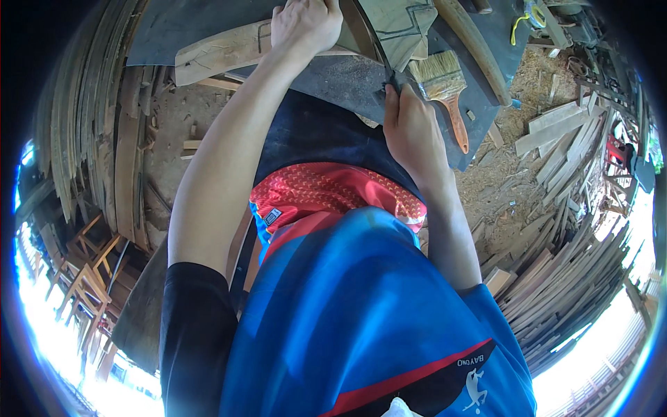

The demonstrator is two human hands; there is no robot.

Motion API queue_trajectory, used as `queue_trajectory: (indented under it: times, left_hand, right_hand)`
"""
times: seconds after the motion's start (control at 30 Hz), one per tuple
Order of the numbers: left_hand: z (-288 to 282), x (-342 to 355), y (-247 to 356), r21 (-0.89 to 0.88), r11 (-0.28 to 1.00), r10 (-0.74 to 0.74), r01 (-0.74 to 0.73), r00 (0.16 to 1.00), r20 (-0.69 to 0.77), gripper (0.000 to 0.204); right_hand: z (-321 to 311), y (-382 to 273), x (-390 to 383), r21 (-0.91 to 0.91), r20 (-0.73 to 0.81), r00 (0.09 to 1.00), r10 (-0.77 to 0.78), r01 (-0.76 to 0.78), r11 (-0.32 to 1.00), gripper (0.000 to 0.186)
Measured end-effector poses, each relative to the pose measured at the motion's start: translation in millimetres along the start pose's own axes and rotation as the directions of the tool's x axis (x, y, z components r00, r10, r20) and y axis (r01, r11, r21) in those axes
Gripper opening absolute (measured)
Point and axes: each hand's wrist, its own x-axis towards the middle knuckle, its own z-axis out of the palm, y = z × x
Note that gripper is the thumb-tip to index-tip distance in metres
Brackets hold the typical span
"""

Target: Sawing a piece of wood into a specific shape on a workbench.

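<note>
My left hand [306,26] is at the top edge of the view, closed over a pale curved wooden piece [222,53] with a dark line drawn on it; its fingertips are partly out of view. My right hand [417,132] grips the black handle of a long, narrow, dark blade-like tool [376,43], whose exact kind I cannot make out. The tool slants up and leftward past the top edge. Beside it lies a pale board [401,19] with dark lines drawn on it. A wide paintbrush [440,76] with an orange-brown handle rests to the right of the tool.
The dark tabletop [174,31] carries another curved wooden piece [476,48] and a yellow object [531,17] at the far right. Long planks [83,90] stand on the left. Piled wood strips [566,264] and sawdust cover the floor to the right. Wooden frames [87,285] stand lower left.
</note>
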Motion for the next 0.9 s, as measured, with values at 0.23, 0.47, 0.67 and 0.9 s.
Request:
queue_trajectory:
  times: [0.23,0.47,0.67,0.9]
  left_hand:
    - [-0.8,-1.9,3.5,0.008,1.0,-0.003,0.003,1.0,-0.029,0.05]
    - [1.0,-9.5,8.6,0.0,0.999,0.042,-0.042,0.995,-0.096,0.047]
    - [-0.9,-10.4,19.3,-0.074,0.996,-0.049,0.043,0.995,-0.083,0.048]
    - [-2.4,-10.4,19.9,-0.093,0.996,-0.01,0.008,1.0,-0.017,0.046]
  right_hand:
    - [4.3,-13.5,14.5,0.047,-0.035,0.999,0.005,-0.004,0.999,0.035]
    - [6.1,-7.5,-0.9,0.006,0.003,1.0,0.026,-0.026,1.0,0.035]
    - [-4.4,-3.4,4.9,0.044,-0.001,1.0,0.017,-0.017,0.999,0.036]
    - [-10.7,-6.7,1.5,0.042,0.086,0.993,0.084,-0.087,0.995,0.036]
